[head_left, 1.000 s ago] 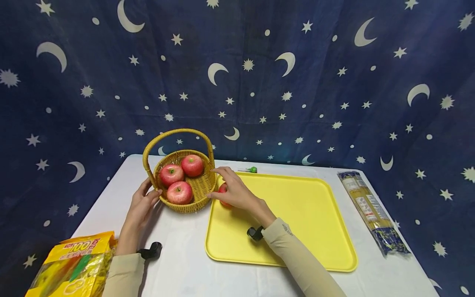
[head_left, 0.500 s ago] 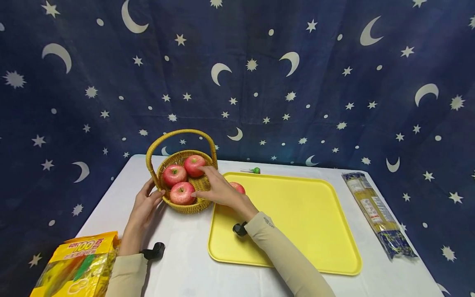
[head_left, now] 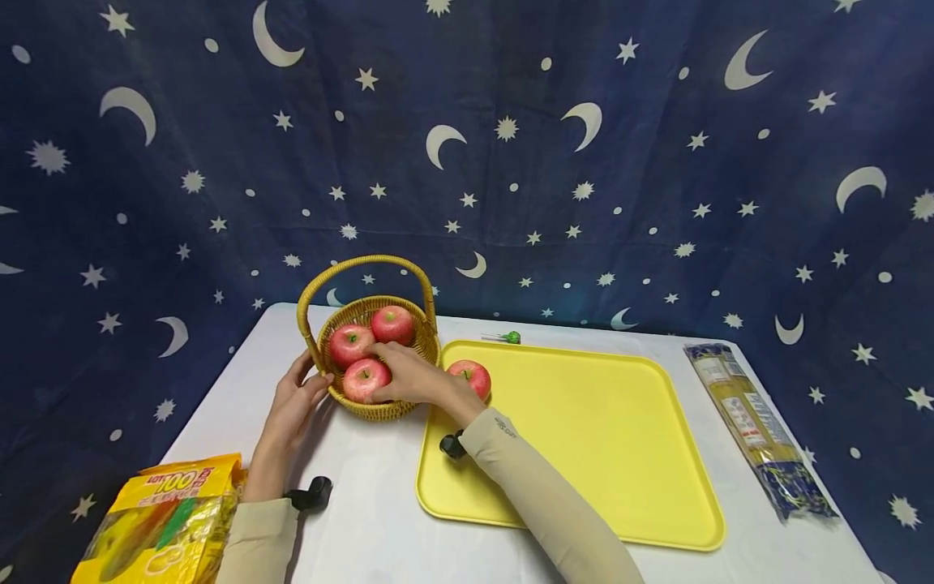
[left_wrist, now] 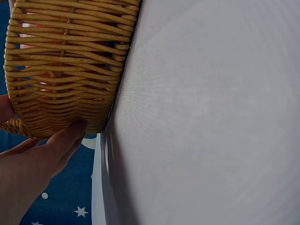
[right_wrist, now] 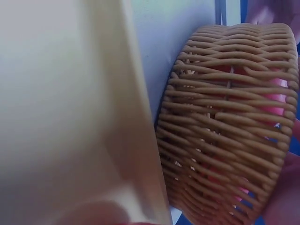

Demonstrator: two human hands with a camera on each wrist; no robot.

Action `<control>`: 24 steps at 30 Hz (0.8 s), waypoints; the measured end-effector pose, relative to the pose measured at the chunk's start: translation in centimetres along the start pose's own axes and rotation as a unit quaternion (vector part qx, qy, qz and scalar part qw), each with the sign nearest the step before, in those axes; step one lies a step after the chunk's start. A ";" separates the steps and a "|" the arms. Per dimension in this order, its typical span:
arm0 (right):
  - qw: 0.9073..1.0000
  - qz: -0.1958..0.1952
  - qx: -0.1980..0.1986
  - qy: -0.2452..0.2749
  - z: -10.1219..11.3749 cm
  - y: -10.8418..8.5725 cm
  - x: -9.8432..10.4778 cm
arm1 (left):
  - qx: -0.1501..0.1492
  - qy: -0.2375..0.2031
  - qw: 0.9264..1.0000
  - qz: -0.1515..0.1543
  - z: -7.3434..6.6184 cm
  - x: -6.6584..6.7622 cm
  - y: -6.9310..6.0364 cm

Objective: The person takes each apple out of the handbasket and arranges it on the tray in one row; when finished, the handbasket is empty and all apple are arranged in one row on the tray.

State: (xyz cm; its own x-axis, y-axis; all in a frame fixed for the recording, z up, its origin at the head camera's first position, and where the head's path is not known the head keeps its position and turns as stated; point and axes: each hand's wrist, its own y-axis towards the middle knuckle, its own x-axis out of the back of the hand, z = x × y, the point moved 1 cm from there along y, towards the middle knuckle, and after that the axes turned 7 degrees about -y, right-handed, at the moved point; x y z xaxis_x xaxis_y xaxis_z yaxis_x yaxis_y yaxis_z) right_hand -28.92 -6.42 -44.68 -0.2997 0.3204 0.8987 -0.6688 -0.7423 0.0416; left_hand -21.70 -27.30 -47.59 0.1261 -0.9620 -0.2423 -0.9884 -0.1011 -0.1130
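A round wicker basket (head_left: 383,410) with an arched handle holds three red apples at the left of the table. My left hand (head_left: 292,405) grips its left side, thumb at the rim and fingers along the outer weave, as the left wrist view shows of the hand (left_wrist: 42,159). My right hand (head_left: 412,377) reaches over the right rim and holds the front apple (head_left: 365,381) between thumb and fingers. Behind it sit the left apple (head_left: 350,345) and the back apple (head_left: 392,325). Another apple (head_left: 470,378) lies on the yellow tray (head_left: 584,438), beside my right wrist.
A green-headed lollipop (head_left: 513,337) lies behind the tray. Along the right table edge rests a long clear and blue packet (head_left: 751,422). A yellow snack bag (head_left: 164,515) occupies the front left corner. The starry dark blue curtain (head_left: 511,162) hangs behind the table.
My right hand has moved left from beside the tray's apple, over the basket rim, and onto the front apple. The left hand stays at the basket. The view has shifted slightly.
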 end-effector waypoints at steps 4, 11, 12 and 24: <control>1.000 0.010 0.001 -0.007 0.6 -0.2 0.4 | 0.002 0.004 1.000 0.000 -0.1 -0.2 -0.1; 1.000 0.007 -0.002 -0.015 0.5 0.0 0.3 | -0.001 0.006 1.000 -0.004 -0.1 -0.3 0.0; 1.000 0.004 -0.003 -0.016 0.5 -0.1 0.3 | -0.001 0.005 1.000 -0.002 -0.1 -0.3 0.0; 0.997 -0.070 0.002 0.031 0.3 -2.7 2.6 | -0.002 0.001 1.000 0.003 -0.1 0.1 0.0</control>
State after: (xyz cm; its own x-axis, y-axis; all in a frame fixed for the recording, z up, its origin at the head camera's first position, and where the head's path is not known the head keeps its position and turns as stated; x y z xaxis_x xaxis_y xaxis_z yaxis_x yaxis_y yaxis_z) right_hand -27.69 -3.80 -42.33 -0.2455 0.4563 0.8553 -0.7038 -0.6906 0.1665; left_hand -21.74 -27.39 -47.49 0.1204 -0.9630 -0.2411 -0.9894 -0.0967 -0.1082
